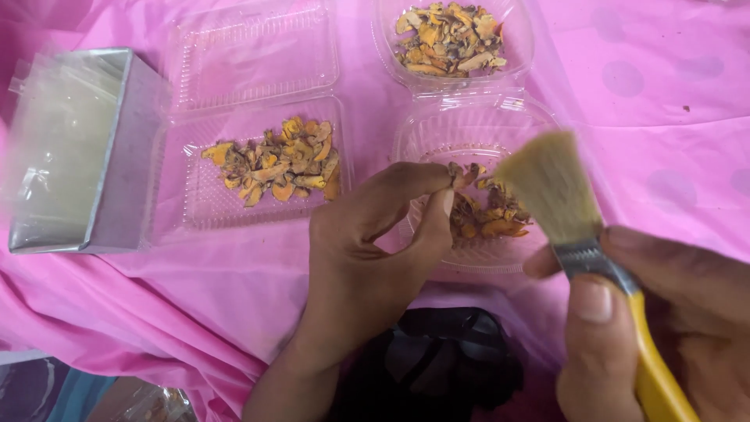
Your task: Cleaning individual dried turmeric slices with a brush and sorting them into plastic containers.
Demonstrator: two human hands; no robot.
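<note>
My left hand (367, 250) pinches a small dried orange-brown slice (457, 173) between thumb and fingers, held over a round clear plastic container (469, 129) that holds more dried slices (492, 219). My right hand (664, 312) grips a paintbrush with a yellow handle (656, 367) and pale bristles (551, 184). The bristles fan out just right of the pinched slice, above the same container.
A rectangular clear clamshell (195, 211) at centre left holds dried orange slices (277, 164); its lid (250, 55) lies open behind. Another round container (453, 35) with slices sits at the top. A metal box (117, 164) stands left on the pink cloth (664, 117). A black object (445, 359) lies below.
</note>
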